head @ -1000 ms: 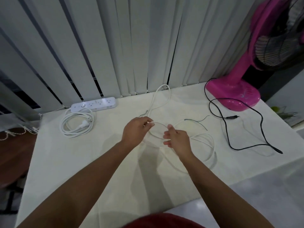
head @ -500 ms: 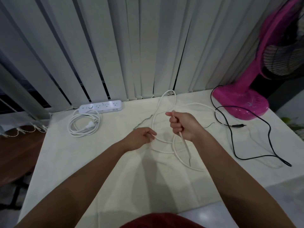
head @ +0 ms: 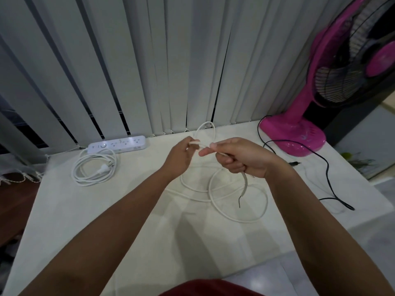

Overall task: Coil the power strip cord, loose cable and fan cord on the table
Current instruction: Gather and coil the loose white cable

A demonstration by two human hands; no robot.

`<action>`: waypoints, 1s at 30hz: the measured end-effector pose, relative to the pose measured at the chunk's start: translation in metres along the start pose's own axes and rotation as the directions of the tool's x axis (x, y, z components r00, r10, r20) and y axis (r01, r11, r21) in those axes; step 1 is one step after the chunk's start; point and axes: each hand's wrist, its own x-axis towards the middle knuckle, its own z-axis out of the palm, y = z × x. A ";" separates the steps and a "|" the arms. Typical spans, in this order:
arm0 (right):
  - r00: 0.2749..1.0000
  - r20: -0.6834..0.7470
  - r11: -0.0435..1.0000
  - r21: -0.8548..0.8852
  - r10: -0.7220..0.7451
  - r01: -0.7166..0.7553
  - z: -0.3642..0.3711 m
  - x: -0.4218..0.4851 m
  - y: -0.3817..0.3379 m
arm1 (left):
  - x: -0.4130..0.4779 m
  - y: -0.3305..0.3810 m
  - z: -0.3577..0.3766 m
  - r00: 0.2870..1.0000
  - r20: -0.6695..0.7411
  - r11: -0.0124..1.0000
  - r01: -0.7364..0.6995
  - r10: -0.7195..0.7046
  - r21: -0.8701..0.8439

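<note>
A loose white cable (head: 215, 201) lies in open loops on the middle of the table. My right hand (head: 239, 159) is raised above it and shut on one end, whose bare dark tip hangs down below the fist. My left hand (head: 181, 154) pinches the same cable just left of the right hand. A white power strip (head: 117, 144) sits at the back left, its white cord (head: 94, 169) coiled in front of it with the plug inside the coil. The black fan cord (head: 327, 178) sprawls loose from the pink fan (head: 299, 133) at the right.
Vertical blinds (head: 171, 60) close off the back edge of the table (head: 64, 221). The fan's black grille overhangs the far right corner. The table's near edge runs under my forearms, with pale floor beyond at the lower right.
Both hands rose from the table and came together. The right hand lifted the cable end up to the left hand, which now pinches the cable beside it.
</note>
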 end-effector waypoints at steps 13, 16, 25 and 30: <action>0.921 -0.150 0.757 0.530 -0.360 0.382 0.001 -0.013 -0.025 | 0.004 -0.014 -0.017 0.958 -0.114 0.961 0.248 -0.262 -0.121; 0.874 -0.261 0.708 0.514 -0.409 0.485 -0.001 -0.020 -0.029 | 0.002 -0.015 -0.016 0.963 -0.119 0.970 0.238 -0.242 -0.050; 0.709 -0.513 0.414 0.580 -0.484 0.701 -0.007 -0.033 -0.053 | 0.005 -0.023 -0.020 0.949 -0.161 0.962 0.269 -0.272 -0.037; 0.588 -0.701 0.334 0.485 -0.404 0.808 -0.012 -0.031 -0.062 | 0.008 -0.014 -0.017 0.893 -0.190 0.870 0.317 -0.408 -0.377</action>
